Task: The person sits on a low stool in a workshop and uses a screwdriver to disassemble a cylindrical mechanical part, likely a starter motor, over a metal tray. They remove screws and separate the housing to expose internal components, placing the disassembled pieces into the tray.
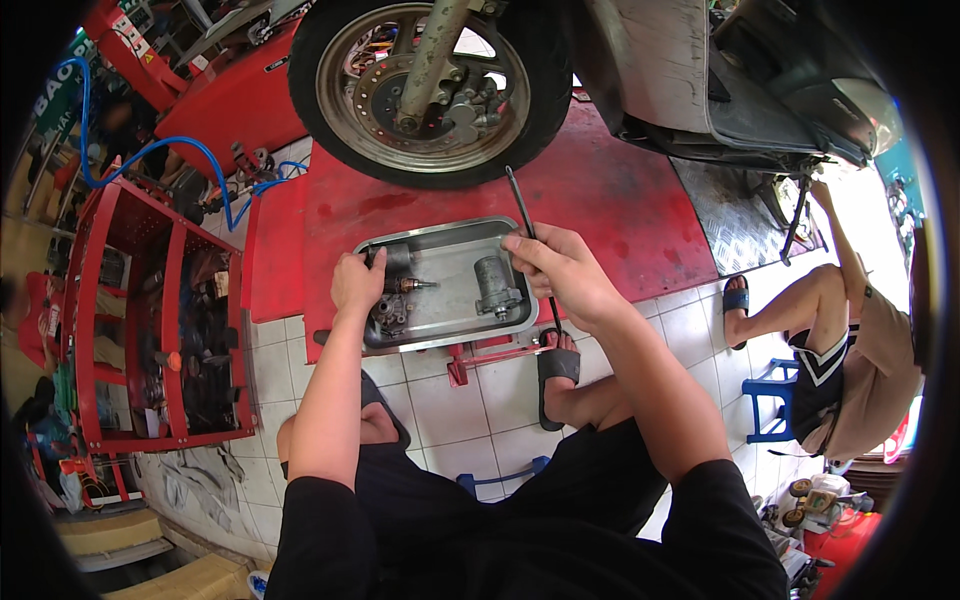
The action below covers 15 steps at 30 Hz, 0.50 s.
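A shallow metal tray (455, 232) lies in front of me with several greasy metal parts in it. My left hand (358, 284) reaches over its left side, thumb and fingers closed on a dark metal cylinder (398, 260). Below that lie a small motor armature with a shaft (412, 286) and a dark metal part (392, 314). My right hand (565, 272) is closed round a long, thin, dark rod-shaped tool (519, 198), its tip pointing up and away; its exact kind is unclear. Beside this hand, a grey cylindrical motor housing (492, 280) stands in the tray's right half.
A motorbike's front wheel (430, 165) rests on the red lift platform (620, 200) beyond the tray. At left stands a red tool cart (165, 435), with a blue air hose (165, 143) above. Another person (860, 330) sits at right near a blue stool (768, 405).
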Each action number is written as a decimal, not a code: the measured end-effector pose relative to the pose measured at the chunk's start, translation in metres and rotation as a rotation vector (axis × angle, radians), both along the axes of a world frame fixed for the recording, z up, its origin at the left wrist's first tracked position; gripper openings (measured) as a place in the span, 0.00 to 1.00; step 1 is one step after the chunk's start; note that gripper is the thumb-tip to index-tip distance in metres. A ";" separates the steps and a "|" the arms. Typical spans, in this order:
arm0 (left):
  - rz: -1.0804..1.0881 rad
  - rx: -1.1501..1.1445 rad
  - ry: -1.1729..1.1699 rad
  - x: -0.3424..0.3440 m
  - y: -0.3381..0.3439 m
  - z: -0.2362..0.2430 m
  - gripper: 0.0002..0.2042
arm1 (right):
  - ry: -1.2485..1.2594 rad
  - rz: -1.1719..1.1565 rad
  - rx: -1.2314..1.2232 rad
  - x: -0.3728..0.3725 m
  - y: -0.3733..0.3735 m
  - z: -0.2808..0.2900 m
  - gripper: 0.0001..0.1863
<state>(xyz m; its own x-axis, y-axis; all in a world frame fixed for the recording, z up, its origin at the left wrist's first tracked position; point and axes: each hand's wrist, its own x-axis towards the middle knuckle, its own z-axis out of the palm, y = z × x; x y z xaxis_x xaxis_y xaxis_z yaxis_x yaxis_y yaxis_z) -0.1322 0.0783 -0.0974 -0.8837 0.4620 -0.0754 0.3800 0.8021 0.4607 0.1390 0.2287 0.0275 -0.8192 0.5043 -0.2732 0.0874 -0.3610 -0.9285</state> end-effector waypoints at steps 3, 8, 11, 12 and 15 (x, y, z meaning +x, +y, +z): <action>-0.015 0.036 -0.041 -0.003 -0.002 0.007 0.26 | 0.088 -0.031 -0.104 0.000 0.003 -0.004 0.08; -0.048 0.191 0.041 -0.009 -0.013 0.025 0.24 | 0.315 -0.140 -0.112 0.003 0.012 0.003 0.16; -0.073 0.347 0.036 -0.007 -0.023 0.040 0.23 | 0.048 -0.065 -0.156 0.001 0.006 -0.004 0.15; -0.093 0.407 0.031 -0.005 -0.024 0.045 0.22 | -0.042 0.071 -0.184 0.001 0.012 -0.024 0.15; -0.192 0.508 0.024 0.011 -0.035 0.051 0.18 | -0.104 0.154 -0.233 -0.008 0.013 -0.041 0.14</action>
<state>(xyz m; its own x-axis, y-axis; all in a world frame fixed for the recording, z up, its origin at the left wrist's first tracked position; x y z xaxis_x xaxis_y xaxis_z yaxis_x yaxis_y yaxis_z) -0.1211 0.0428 -0.0467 -0.7787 0.5884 0.2180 0.5127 0.3962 0.7617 0.1313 0.2417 -0.0132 -0.8425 0.2903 -0.4537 0.2480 -0.5387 -0.8052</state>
